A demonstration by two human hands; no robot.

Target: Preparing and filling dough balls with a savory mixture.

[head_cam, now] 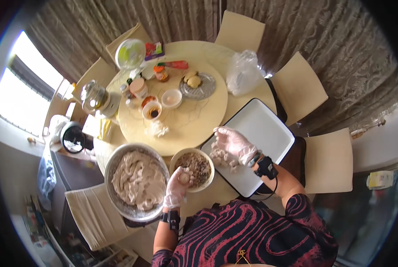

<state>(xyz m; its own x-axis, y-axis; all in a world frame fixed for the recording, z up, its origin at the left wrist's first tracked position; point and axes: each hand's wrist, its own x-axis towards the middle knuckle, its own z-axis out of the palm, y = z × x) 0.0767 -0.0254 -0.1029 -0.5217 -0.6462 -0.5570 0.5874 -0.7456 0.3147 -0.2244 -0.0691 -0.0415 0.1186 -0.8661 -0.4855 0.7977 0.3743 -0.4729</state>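
Note:
My left hand (pixel 176 189), in a clear plastic glove, cups a small pale ball of paste (pixel 184 178). It is at the near edge of a bowl of chopped brown filling (pixel 199 167) and hides part of that bowl. To its left stands a large metal basin (pixel 109 187) heaped with pinkish-grey paste (pixel 137 180). My right hand (pixel 234 144), also gloved, hovers over the left side of a white tray (pixel 269 133) with its fingers extended; I see nothing held in it. Several pale lumps (pixel 223 158) lie on the tray below that hand.
On the round turntable (pixel 195 123) are plastic cups (pixel 151 110), an orange-lidded jar (pixel 161 73) and a glass plate (pixel 202 91) bearing round yellowish items. Beyond the tray sits a clear plastic bag (pixel 243 73). A glass kettle (pixel 93 96) and a fan (pixel 73 137) are at left. Chairs (pixel 299 88) surround the table.

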